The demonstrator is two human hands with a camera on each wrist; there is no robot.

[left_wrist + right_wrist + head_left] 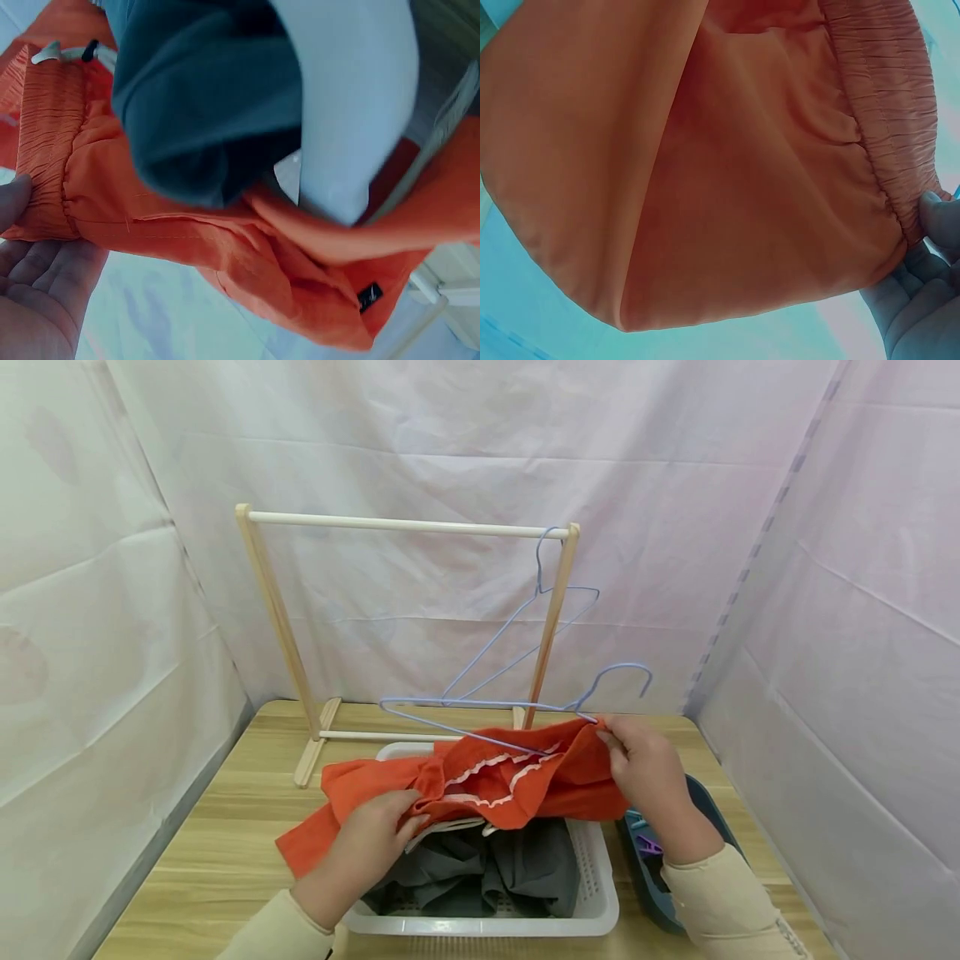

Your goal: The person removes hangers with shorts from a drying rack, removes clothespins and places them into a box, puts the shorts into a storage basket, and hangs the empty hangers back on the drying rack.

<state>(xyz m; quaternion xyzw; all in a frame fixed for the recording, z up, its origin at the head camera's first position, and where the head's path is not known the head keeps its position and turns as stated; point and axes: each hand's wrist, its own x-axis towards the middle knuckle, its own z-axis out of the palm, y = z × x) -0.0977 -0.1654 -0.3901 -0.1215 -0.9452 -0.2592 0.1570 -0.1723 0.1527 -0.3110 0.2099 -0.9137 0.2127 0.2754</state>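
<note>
Orange shorts [585,785] with a gathered elastic waistband [49,142] are held up above a white basket [480,927]. At the left end of the waistband, my left hand [367,843] pinches the cloth between thumb and fingers. The opposite end of the waistband [885,112] is pinched by my right hand [648,768]. A blue hanger [480,702] lies slanted over the waist opening, its hook to the right. Part of the hanger goes in behind the cloth near my right hand; that end is hidden. A pale drawstring [71,52] hangs from the shorts.
Dark grey cloth [532,868] lies in the basket. Behind stands a wooden rack [408,525] with a second blue hanger [491,643] at its right end. A dark blue tray [652,889] with clothes pegs [647,845] sits right, partly under my right arm.
</note>
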